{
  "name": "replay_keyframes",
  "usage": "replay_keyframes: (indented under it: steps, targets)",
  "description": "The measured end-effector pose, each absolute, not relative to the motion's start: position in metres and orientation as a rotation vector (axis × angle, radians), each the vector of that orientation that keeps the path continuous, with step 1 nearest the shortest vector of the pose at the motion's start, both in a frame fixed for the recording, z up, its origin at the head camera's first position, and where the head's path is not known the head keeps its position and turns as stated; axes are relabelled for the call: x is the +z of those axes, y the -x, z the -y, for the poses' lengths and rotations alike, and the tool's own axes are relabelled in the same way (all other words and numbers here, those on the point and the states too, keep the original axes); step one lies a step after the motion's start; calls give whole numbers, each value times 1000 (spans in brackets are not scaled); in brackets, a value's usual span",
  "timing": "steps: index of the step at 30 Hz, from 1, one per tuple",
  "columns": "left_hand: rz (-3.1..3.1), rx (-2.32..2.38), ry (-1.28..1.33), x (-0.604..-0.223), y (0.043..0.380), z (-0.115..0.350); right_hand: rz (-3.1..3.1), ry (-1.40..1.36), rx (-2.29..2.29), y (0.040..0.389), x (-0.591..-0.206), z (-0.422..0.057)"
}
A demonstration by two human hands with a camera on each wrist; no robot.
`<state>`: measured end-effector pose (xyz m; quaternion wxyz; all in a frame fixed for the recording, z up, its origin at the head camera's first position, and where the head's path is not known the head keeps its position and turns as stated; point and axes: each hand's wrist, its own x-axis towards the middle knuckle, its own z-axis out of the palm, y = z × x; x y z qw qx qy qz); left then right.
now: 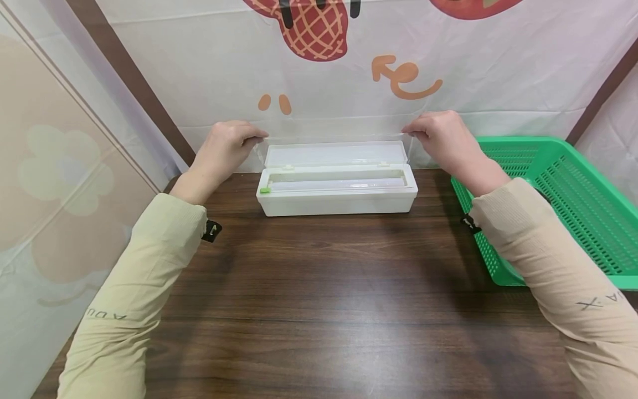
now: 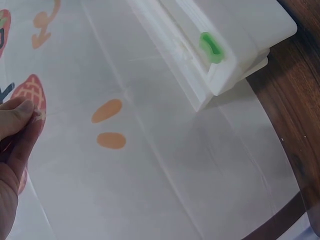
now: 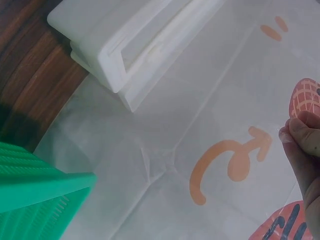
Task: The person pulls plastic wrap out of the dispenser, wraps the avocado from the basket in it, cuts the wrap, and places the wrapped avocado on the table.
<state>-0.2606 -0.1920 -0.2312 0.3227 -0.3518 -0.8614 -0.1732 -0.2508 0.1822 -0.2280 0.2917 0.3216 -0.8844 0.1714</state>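
A white plastic cling film dispenser [image 1: 339, 204] lies at the back of the table with its lid [image 1: 335, 154] raised. A green slide cutter [image 1: 265, 190] sits at its left end, also plain in the left wrist view. Clear cling film [image 1: 335, 131] stretches between the two hands above the lid, hard to make out against the pale cloth. My left hand [image 1: 224, 148] pinches its left corner between thumb and fingers. The right corner is pinched by my right hand [image 1: 443, 139]. Both hands are higher than the box, one off each end.
On the right of the table stands a green plastic basket [image 1: 503, 277], under the right forearm. A white printed cloth [image 1: 209, 66] hangs behind the box, and another sheet [image 1: 65, 233] hangs on the left. Dark wooden tabletop [image 1: 319, 293] stretches in front.
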Motion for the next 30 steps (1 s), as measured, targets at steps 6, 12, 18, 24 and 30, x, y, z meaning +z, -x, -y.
replay_keyframes:
  steps: [6, 12, 18, 24, 30]
  targets:
    - [2247, -454, 933, -230, 259, 193, 2360, -851, 457, 249, -226, -181]
    - [2216, -456, 963, -229, 259, 194, 2372, -839, 461, 248, -224, -181]
    - [2195, -452, 980, -226, 256, 194, 2378, -826, 465, 248, -222, -182]
    - [2178, -443, 997, -224, 255, 193, 2368, -828, 454, 246, -220, -182]
    - [2171, -442, 1004, -221, 253, 193, 2366, -820, 456, 245, -218, -183]
